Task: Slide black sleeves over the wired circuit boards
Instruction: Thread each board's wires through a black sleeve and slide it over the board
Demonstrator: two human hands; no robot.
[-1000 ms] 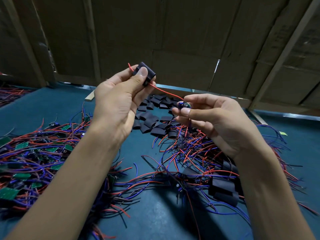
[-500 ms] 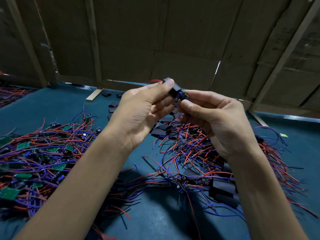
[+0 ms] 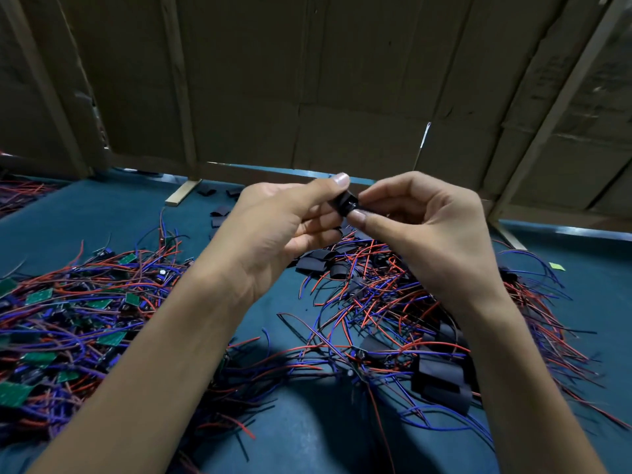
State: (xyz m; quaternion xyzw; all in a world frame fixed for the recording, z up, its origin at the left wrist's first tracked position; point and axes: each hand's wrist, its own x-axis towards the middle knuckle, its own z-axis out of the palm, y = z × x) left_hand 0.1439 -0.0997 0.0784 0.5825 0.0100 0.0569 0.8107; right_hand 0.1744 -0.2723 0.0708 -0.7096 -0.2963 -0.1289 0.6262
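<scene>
since a second ago, the two hands have been brought together above the teal table [image 3: 68, 227]; the red wire once stretched between them is no longer seen. a black sleeve [image 3: 343, 204] is pinched by the thumb and forefinger of the left hand [image 3: 284, 230], held up in the middle of the view. the right hand [image 3: 427, 230] is met at the sleeve's open end, its thumb and fingertips curled tight on something small that is mostly hidden, judged to be the wired circuit board being fed in. a heap of bare green boards [image 3: 41, 297] with red and blue wires lies to the left, loose empty sleeves [image 3: 316, 263] lie beyond the hands, and finished sleeved boards [image 3: 441, 374] lie low on the right. a snag could be caused if the board is entered at a tilt, so that a corner or solder joint is caught on the sleeve's rim and the soft tube is buckled.
</scene>
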